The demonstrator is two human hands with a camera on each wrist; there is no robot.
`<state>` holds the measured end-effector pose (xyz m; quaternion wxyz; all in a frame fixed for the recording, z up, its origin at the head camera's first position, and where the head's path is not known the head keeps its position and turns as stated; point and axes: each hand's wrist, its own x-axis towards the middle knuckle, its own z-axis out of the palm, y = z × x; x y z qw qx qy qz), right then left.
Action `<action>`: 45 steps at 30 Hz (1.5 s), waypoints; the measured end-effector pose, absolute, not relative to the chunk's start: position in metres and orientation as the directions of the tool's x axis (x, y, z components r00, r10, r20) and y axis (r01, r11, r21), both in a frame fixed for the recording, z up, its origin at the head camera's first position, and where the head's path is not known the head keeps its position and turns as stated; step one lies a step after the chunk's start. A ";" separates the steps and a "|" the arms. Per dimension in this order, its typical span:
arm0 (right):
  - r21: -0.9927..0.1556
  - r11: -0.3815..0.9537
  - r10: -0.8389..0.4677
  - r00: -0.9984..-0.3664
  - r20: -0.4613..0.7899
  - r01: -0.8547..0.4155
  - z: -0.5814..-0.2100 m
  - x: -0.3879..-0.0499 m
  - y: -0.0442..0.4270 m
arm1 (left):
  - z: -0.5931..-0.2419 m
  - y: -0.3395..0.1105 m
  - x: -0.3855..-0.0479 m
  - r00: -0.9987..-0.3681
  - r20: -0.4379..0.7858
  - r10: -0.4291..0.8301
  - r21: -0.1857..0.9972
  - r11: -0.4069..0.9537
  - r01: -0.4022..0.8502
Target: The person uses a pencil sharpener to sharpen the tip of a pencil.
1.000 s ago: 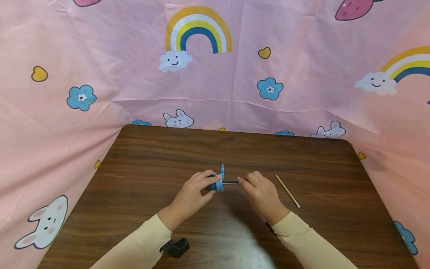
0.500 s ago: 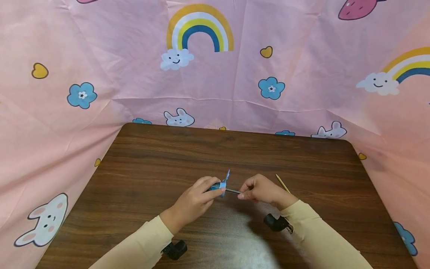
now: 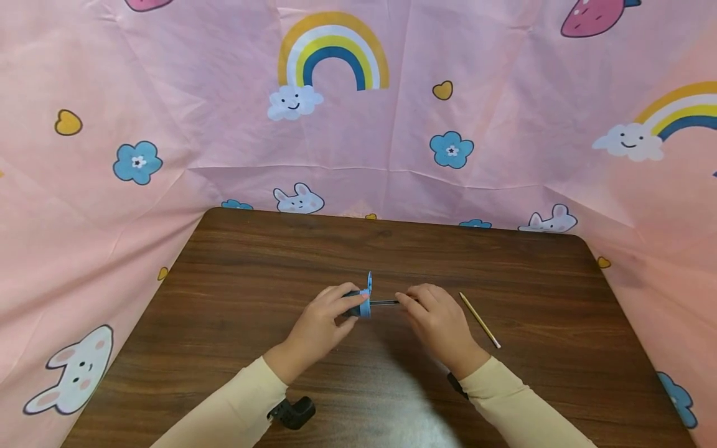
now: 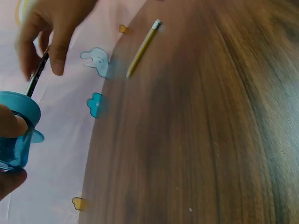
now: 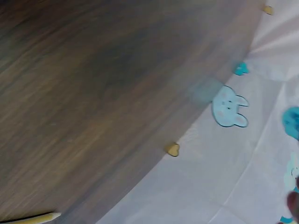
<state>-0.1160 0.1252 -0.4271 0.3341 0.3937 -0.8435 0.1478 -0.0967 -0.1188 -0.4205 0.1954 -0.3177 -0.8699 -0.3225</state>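
My left hand grips a small blue pencil sharpener, which lies sideways over the middle of the table. Its blue lid is flipped up. A thin dark pencil enters the sharpener's right end. The fingers of my right hand pinch the pencil's outer end. In the left wrist view, the see-through blue body and the dark pencil show up close. Only a blurred fingertip shows in the right wrist view.
A yellow pencil with a white end lies on the brown wooden table, right of my right hand. A pink printed cloth hangs behind the table and along its sides. Black wrist cameras are strapped below both hands.
Half a second ago the right hand was rolled over and lower; now it has turned back, knuckles up. The sharpener has risen slightly and its tilted lid stands straighter. Both hands keep their holds.
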 end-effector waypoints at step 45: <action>0.016 0.652 -0.531 -0.441 0.724 -0.758 -0.427 -0.113 0.117 | -0.411 -0.115 -0.095 -0.778 0.471 0.415 0.541 0.560 0.627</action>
